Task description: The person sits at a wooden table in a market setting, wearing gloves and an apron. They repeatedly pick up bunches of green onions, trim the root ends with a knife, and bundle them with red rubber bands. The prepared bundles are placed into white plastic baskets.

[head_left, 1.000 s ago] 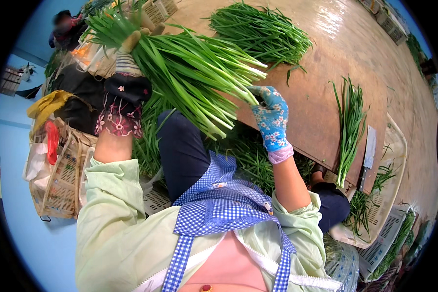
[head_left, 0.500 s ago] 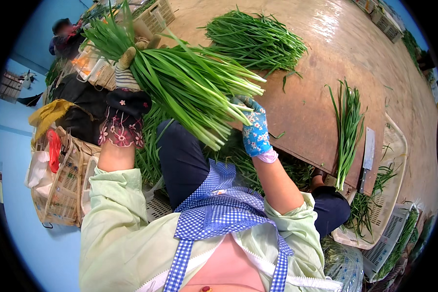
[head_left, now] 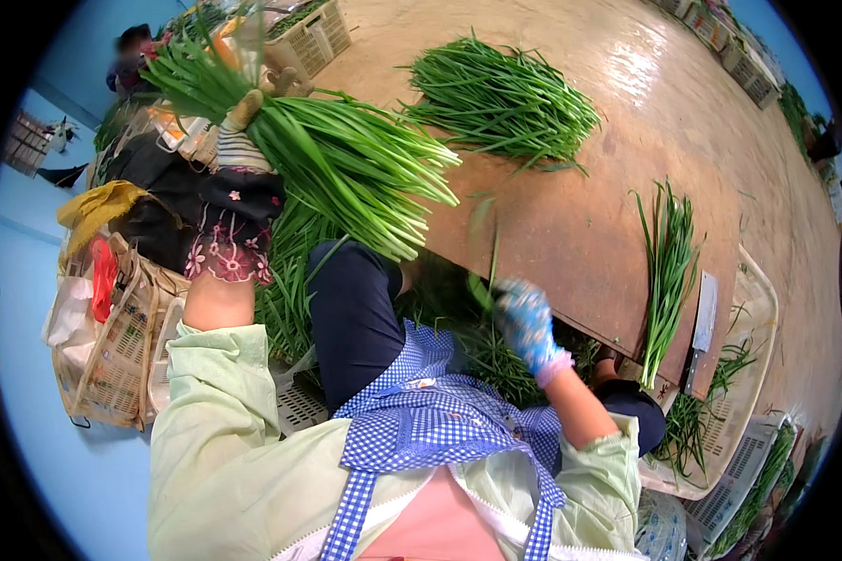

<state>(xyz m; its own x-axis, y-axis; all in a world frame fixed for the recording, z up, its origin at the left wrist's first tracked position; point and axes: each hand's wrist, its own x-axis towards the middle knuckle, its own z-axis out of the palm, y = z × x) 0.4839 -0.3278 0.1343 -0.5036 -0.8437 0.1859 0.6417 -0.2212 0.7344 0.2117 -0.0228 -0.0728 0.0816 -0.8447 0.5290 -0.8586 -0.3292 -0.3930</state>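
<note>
My left hand (head_left: 243,117), in a pale work glove with a striped cuff, is closed around a thick bunch of garlic chives (head_left: 346,168). The bunch is held up at the upper left, its white stem ends pointing right. My right hand (head_left: 526,323), in a blue flowered glove, is below the bunch by the board's near edge. It is smeared by motion, so its fingers do not show clearly. Loose green leaves (head_left: 480,292) are at its fingertips; whether it grips them I cannot tell. More loose chives (head_left: 496,360) lie beneath it.
A brown board (head_left: 599,234) bears a large chive pile (head_left: 505,103), a smaller bunch (head_left: 669,271) and a cleaver (head_left: 704,323). A pale basket (head_left: 765,327) stands to the right, crates (head_left: 112,374) to the left. Another person (head_left: 131,61) is at the far left.
My right hand has left the stem ends and moved down and right, with loose leaves now near it. My left hand still holds the bunch, whose stem ends have shifted left.
</note>
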